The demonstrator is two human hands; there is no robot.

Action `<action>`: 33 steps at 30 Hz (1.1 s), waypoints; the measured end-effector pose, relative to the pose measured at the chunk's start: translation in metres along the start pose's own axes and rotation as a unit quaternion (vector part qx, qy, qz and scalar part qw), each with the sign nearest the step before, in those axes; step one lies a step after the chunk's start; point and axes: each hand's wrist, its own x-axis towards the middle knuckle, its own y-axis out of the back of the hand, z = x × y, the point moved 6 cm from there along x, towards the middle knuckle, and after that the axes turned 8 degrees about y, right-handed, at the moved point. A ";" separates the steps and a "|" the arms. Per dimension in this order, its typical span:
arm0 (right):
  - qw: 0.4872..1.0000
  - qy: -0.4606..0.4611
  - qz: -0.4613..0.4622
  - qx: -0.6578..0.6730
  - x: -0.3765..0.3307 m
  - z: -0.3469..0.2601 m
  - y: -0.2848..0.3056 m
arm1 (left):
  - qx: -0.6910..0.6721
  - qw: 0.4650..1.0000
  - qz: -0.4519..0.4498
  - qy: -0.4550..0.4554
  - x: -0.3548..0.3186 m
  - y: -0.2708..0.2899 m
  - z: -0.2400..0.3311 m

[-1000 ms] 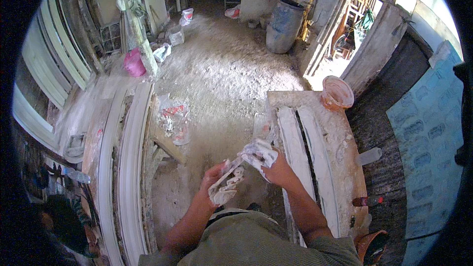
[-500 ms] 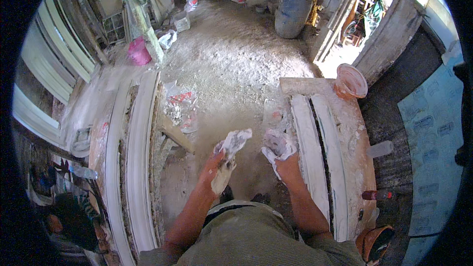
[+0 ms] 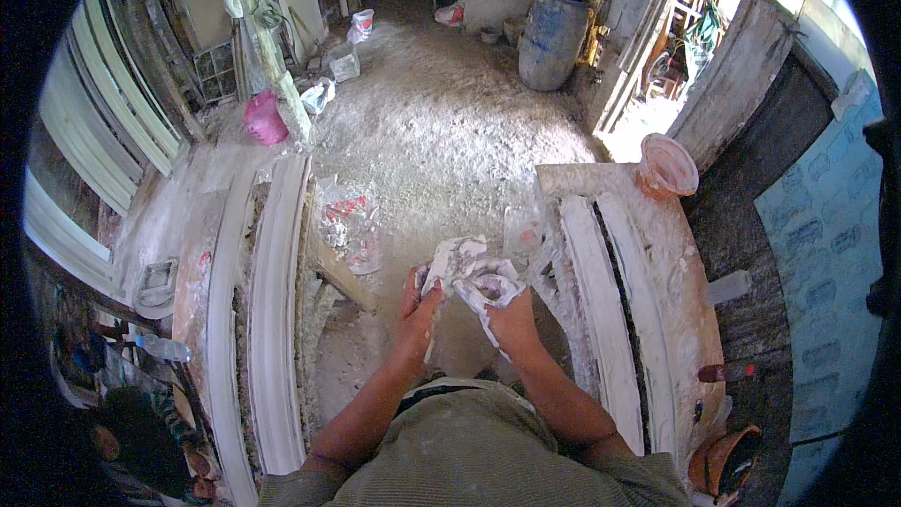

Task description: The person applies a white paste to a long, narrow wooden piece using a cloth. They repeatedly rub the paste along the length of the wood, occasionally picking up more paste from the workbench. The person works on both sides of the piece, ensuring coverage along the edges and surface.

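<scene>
1. the left hand [image 3: 418, 310] is holding a white-smeared piece [image 3: 457, 253] in curled fingers; the right hand [image 3: 511, 321] is gripping a white-caked piece [image 3: 493, 286].
2. both pieces are seemingly touching mid-air; keeping the grips steady is probably helping.
3. white mouldings [image 3: 275, 338] and the right bench [image 3: 683, 305] are flanking the hands, leaving room between.

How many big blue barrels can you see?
1. The barrel stands toward the back, left of the bright doorway. More could be hidden in the dark behind.
</scene>
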 end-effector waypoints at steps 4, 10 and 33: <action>0.998 -0.049 0.023 0.045 0.001 0.011 -0.008 | 0.109 0.985 -0.031 -0.127 0.007 0.005 0.011; 0.994 -0.059 0.027 -0.087 0.000 0.023 -0.006 | 0.117 0.985 -0.017 -0.128 0.017 0.011 -0.001; 0.701 -0.112 -0.213 -0.672 0.114 0.199 0.270 | 0.205 0.962 0.160 -0.087 0.202 -0.084 -0.052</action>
